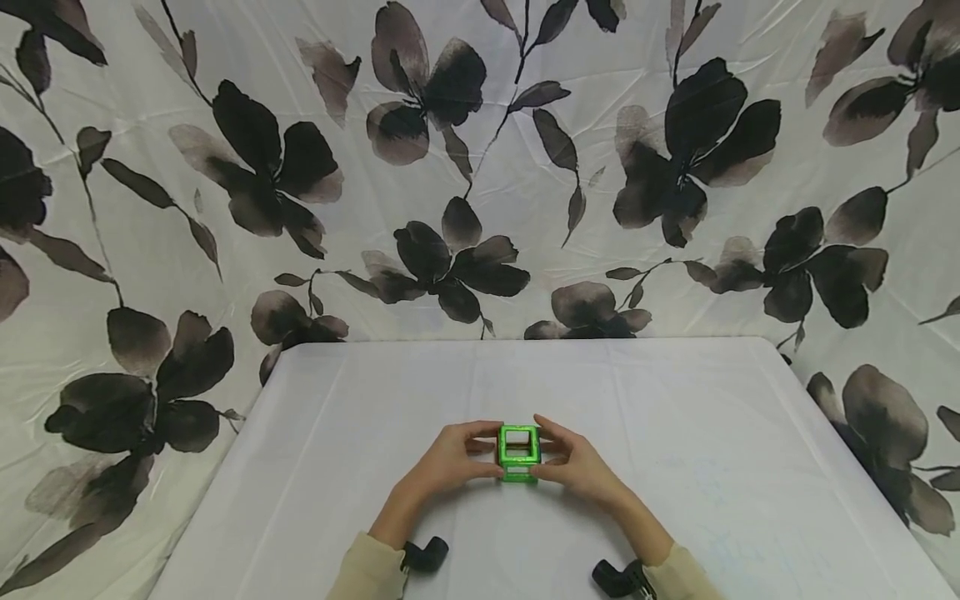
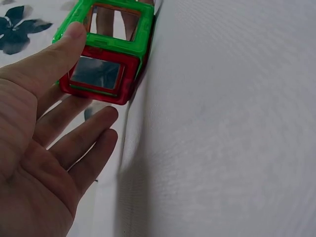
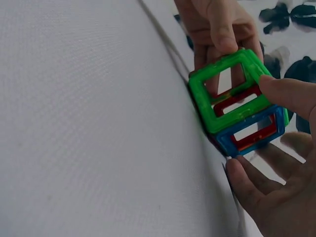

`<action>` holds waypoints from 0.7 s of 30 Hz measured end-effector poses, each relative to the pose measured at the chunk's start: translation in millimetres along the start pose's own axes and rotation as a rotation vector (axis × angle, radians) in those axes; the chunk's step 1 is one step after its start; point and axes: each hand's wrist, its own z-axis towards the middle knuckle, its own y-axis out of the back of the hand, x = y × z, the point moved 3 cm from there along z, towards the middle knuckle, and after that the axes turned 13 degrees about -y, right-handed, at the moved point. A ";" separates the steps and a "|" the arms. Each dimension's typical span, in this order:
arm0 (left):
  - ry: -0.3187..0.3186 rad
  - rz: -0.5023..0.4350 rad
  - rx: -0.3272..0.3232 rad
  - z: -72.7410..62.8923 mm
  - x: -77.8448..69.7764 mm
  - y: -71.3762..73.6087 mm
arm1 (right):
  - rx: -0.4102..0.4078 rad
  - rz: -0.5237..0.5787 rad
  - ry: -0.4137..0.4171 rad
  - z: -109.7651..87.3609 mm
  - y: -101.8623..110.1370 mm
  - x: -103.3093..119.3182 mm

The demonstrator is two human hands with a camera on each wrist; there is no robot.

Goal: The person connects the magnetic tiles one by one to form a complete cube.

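A cube of open-framed magnetic tiles [image 1: 519, 460] stands on the white table, held between both hands. Green frames face up and toward me; a red frame [image 2: 127, 81] forms its left side in the left wrist view, and a blue frame [image 3: 225, 143] forms its right side in the right wrist view. My left hand [image 1: 448, 458] grips the cube from the left, thumb on the near green frame and fingers at the far side. From the right, my right hand [image 1: 583, 467] pinches it with the thumb at the near edge. Some fingertips are hidden behind the cube.
The white-covered table [image 1: 360, 400] stretches out around the hands. Behind it hangs a white cloth [image 1: 555, 192] printed with dark flowers. A black camera mount sits on each wrist, the left one [image 1: 427, 555] and the right one [image 1: 613, 578].
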 end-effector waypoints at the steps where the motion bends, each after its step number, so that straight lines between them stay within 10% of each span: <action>1: 0.001 -0.010 -0.001 -0.1 0.0 0.1 | -0.001 -0.004 -0.008 -0.7 -0.6 0.8; 21: -0.003 0.096 0.023 -1.4 -2.5 5.5 | -0.024 -0.148 0.016 -0.5 7.3 2.1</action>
